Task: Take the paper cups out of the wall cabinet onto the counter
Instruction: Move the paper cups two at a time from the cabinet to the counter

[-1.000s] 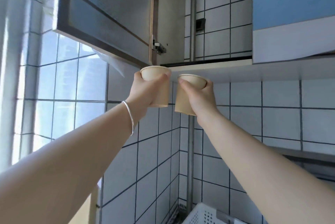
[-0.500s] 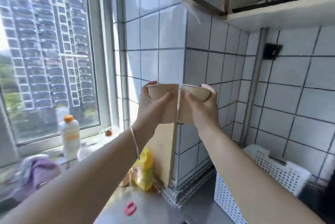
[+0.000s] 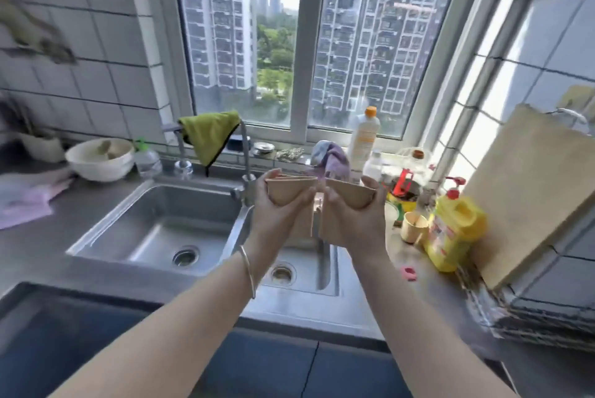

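My left hand [image 3: 277, 217] grips a tan paper cup [image 3: 286, 192] and my right hand [image 3: 354, 220] grips a second tan paper cup [image 3: 349, 196]. Both cups are upright, side by side and nearly touching. They hang in the air above the divider of the steel double sink [image 3: 154, 217]. The wall cabinet is out of view. The steel counter [image 3: 42, 249] runs on both sides of the sink.
A tap [image 3: 246, 153] with a green cloth [image 3: 209, 133] stands behind the sink. A white bowl [image 3: 99, 159] sits at the left. At the right are a yellow detergent bottle [image 3: 454, 233], a small cup [image 3: 413, 227], a white bottle [image 3: 363, 137] and a leaning cutting board [image 3: 528, 191].
Both hands have come down from the wall cabinet with the cups. The view has swung left and down from the cabinet corner to the sink and window.
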Motion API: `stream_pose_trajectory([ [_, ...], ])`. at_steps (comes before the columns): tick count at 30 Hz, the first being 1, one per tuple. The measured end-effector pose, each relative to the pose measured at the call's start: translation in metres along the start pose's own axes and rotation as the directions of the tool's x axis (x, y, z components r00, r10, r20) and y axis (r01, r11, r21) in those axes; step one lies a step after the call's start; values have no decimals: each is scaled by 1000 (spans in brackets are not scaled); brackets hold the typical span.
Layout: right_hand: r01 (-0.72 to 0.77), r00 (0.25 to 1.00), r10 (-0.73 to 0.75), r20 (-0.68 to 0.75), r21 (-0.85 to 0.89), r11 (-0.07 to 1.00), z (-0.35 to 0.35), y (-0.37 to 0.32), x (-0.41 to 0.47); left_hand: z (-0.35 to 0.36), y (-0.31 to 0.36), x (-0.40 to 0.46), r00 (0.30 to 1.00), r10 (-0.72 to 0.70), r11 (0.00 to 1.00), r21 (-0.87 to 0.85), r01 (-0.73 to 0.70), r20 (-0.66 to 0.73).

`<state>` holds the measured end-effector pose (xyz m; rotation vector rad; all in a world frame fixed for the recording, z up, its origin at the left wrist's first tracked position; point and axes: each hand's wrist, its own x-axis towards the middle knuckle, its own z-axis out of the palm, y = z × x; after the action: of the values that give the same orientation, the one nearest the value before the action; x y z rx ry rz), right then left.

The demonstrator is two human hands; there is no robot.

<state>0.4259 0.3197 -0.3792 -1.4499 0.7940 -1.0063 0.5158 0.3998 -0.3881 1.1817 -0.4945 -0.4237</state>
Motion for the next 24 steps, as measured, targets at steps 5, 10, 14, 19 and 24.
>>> stream_pose_trajectory([
  [5,-75,954,88,287,-56,996,105,26,-55,-133,16,-19,968,6,998,62,10,-253],
  [10,-159,839,188,510,-100,982,227,42,-122,-264,50,-40,864,96,983,183,-5,-494],
  [14,-166,740,204,640,-120,979,320,47,-180,-368,69,-63,767,133,969,244,32,-628],
  [19,-163,636,242,732,-179,970,422,60,-244,-479,84,-85,659,135,974,222,50,-740],
  [24,-156,536,292,792,-247,956,503,71,-290,-568,91,-91,541,141,979,199,50,-829],
])
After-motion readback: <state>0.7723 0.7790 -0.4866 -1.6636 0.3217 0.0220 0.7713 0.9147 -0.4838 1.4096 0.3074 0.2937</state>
